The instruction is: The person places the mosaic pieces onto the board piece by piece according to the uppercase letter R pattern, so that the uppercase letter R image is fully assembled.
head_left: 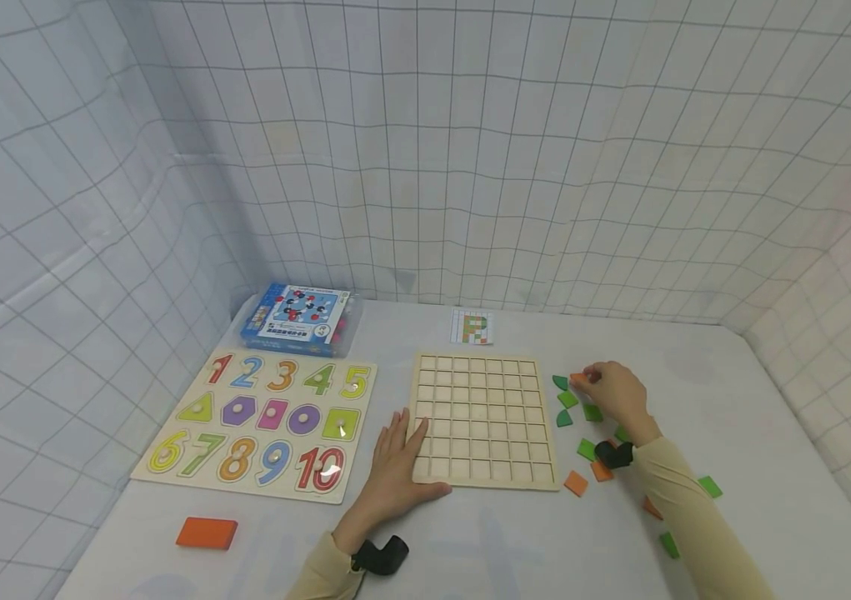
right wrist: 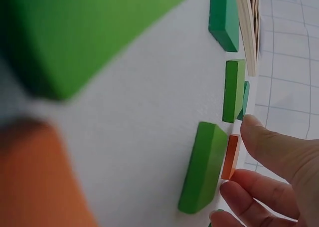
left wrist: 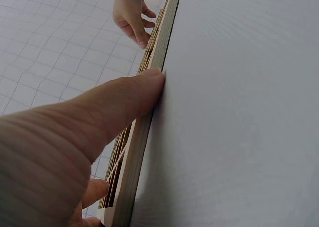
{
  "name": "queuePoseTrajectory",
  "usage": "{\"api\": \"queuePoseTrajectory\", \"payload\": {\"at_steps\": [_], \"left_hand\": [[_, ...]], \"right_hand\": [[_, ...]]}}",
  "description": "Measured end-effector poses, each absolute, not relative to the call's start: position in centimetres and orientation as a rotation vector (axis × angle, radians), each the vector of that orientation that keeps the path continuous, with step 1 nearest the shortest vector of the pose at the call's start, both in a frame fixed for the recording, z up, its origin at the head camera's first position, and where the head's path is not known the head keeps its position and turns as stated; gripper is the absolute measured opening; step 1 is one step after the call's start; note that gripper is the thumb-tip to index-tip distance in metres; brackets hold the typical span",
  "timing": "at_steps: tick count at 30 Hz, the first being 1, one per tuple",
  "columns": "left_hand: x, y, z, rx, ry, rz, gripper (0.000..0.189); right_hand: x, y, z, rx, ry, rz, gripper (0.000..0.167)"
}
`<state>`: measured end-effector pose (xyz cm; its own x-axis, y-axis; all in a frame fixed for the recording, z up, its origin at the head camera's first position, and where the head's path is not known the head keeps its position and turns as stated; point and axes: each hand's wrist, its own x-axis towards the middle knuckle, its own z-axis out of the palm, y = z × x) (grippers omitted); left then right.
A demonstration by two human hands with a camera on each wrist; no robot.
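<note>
My left hand [head_left: 393, 475] lies with straight, spread fingers on the left edge and lower-left corner of a wooden grid board [head_left: 485, 486]. Its thumb [left wrist: 124, 95] presses along the board's near side. Right of the board, my right hand [head_left: 616, 396] reaches over scattered tiles. Thumb and fingers pinch an orange tile [head_left: 579, 380], which shows between them in the right wrist view. Beside it lie dark green rounded pieces [head_left: 563, 418] and light green square tiles [head_left: 568, 400]. The board's compartments hold no tiles.
More green and orange tiles [head_left: 576, 483] lie around and under my right forearm. Behind the board sits a small pattern card [head_left: 473, 327]. To the left are a number-and-shape puzzle board [head_left: 256, 427], a blue boxed set [head_left: 297, 317] and an orange block [head_left: 207, 533].
</note>
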<state>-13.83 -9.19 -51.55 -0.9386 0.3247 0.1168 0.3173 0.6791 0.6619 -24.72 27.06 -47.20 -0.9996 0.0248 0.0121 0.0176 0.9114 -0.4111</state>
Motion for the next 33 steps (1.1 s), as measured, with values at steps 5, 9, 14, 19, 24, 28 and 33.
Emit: {"api": "queuePoseTrajectory", "payload": {"at_steps": [5, 9, 14, 19, 24, 28, 33], "left_hand": [[-13.81, -9.2, -51.48, 0.55, 2.864, 1.129, 0.099], [-13.8, -9.19, -51.43, 0.549, 2.865, 1.122, 0.099], [-13.83, -9.18, -51.45, 0.548, 2.865, 1.126, 0.099], [-13.86, -9.21, -51.53, 0.551, 2.871, 1.108, 0.099], [-13.8, -9.27, -51.6, 0.556, 2.883, 1.082, 0.099], [-13.81, -9.3, -51.63, 0.58, 2.901, 1.057, 0.098], [-13.98, -9.36, -51.82, 0.63, 2.972, 0.982, 0.098]], "right_hand": [[-24.87, 27.08, -47.21, -0.038, -3.055, 0.656, 0.041], [-25.08, 27.11, -47.13, -0.052, -3.064, 0.654, 0.039], [-25.41, 27.15, -47.08, -0.094, -3.085, 0.668, 0.038], [-25.59, 27.27, -47.19, -0.132, -3.099, 0.714, 0.039], [-25.54, 27.47, -47.23, -0.13, -3.1, 0.817, 0.037], [-25.5, 27.58, -47.21, -0.118, -3.089, 0.876, 0.032], [-25.42, 27.59, -47.38, -0.065, -3.043, 0.896, 0.029]]}}
